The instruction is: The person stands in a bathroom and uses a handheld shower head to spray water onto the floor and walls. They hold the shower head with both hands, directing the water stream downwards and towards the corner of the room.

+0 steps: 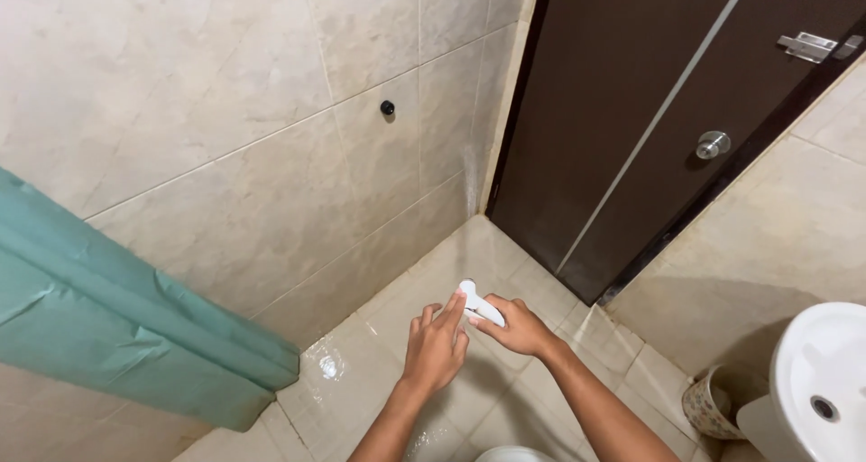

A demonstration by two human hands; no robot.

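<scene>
Gripping white sprayer [479, 303], right fingers [502, 321] apparently wrapped.

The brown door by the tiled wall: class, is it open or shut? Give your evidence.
Shut. The brown door sits flush in its frame, showing no gap at its edges, and its round knob lies beside the jamb.

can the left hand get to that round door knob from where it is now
Probably not without stepping closer: the left hand rests against the white sprayer low over the floor, while the door knob sits well off on the brown door. Nothing blocks the way.
</scene>
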